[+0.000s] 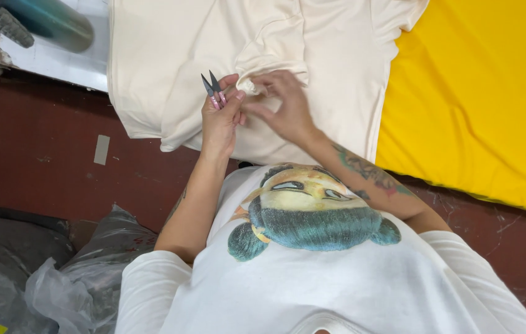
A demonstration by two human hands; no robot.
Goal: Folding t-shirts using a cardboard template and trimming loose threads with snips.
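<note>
Worktable (40, 161), dark red and scuffed, spans the scene from nine o'clock to four o'clock, with a small strip of tape stuck on it at about nine o'clock. Yellow cloth (479, 99) covers the table from one to three o'clock, its left edge tucked under the pale garment. Cream garment (213, 43), a large knit piece, lies spread at twelve o'clock, its lower edge reaching toward the centre; a fold of it is gathered up just above the hands. Clear plastic bags (59, 278) sit crumpled at seven to eight o'clock, below the table edge. A shiny roll of film (46, 21) lies at eleven o'clock on a pale surface.

Right hand (284, 108), on a tattooed forearm coming in from four o'clock, rests at the centre; its thumb and forefinger pinch the raised fold of the garment, the other fingers loosely curled. Left hand (220, 120), rising from seven o'clock, touches the right hand at the fold; its fingers are pressed together around the thread snips (212, 86), whose two dark blades point toward eleven o'clock, slightly parted, over the cream cloth.
</note>
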